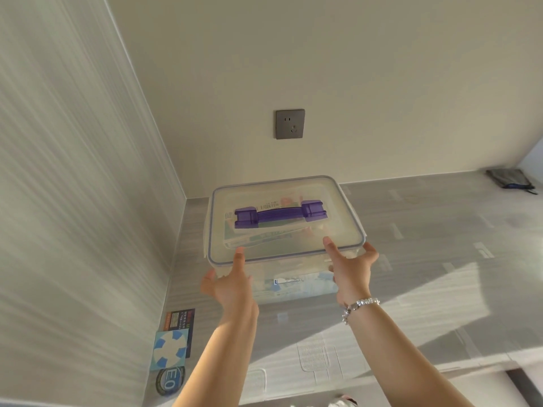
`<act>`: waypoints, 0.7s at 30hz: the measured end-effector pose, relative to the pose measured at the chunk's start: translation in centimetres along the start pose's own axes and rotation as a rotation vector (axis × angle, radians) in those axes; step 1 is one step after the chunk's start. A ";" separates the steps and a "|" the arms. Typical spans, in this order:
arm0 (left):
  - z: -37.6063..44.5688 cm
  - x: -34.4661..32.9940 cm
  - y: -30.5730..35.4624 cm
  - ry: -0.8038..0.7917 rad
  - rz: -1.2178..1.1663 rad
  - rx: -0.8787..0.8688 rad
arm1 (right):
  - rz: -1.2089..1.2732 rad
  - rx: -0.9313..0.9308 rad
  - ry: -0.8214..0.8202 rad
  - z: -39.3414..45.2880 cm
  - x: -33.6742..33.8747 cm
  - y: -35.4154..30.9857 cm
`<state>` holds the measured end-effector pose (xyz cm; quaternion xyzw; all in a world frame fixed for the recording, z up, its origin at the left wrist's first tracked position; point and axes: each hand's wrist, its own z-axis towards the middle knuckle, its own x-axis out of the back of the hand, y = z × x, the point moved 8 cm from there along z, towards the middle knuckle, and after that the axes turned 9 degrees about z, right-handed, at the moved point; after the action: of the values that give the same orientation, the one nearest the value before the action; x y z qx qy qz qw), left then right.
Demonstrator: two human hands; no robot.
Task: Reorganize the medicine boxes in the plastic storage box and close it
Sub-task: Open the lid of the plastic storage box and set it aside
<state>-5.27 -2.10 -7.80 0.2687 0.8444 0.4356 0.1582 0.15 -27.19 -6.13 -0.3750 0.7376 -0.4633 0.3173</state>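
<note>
A clear plastic storage box [293,284] sits on the grey countertop near the back left corner. Its translucent lid [338,212] with a purple handle [280,214] lies on top. Medicine boxes [258,235] show dimly through the lid and front wall. My left hand [229,284] rests on the box's front left edge, thumb up on the lid rim. My right hand [351,267] spans the front right corner, fingers spread over the lid rim. Whether the side latches are down I cannot tell.
The grey countertop [426,259] stretches right, with a dark folded item [509,179] at its far right. Stickers [173,342] lie at the left near the striped side wall. A wall socket [290,124] is above the box. Flat clear plastic pieces [317,356] lie near the front edge.
</note>
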 end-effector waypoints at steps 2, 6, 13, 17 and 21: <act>1.1 1.1 1.5 0.049 0.151 -0.122 | -0.144 0.044 0.023 0.7 0.7 -0.8; 3.3 0.8 3.6 -0.050 0.363 -0.250 | -0.292 0.087 -0.008 3.0 1.1 -1.8; 3.6 -0.2 5.2 -0.197 0.294 -0.328 | -0.119 0.140 -0.134 3.6 0.3 -2.6; 2.2 -0.9 8.0 -0.182 0.280 -0.518 | -0.075 0.158 -0.143 3.9 0.4 -3.9; 0.6 -3.2 10.0 -0.251 0.335 -0.620 | 0.045 0.279 -0.161 3.9 1.3 -7.3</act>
<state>0.77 1.21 0.16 0.3939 0.5905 0.6543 0.2608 4.56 -32.14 -1.02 -0.3467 0.6465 -0.5223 0.4348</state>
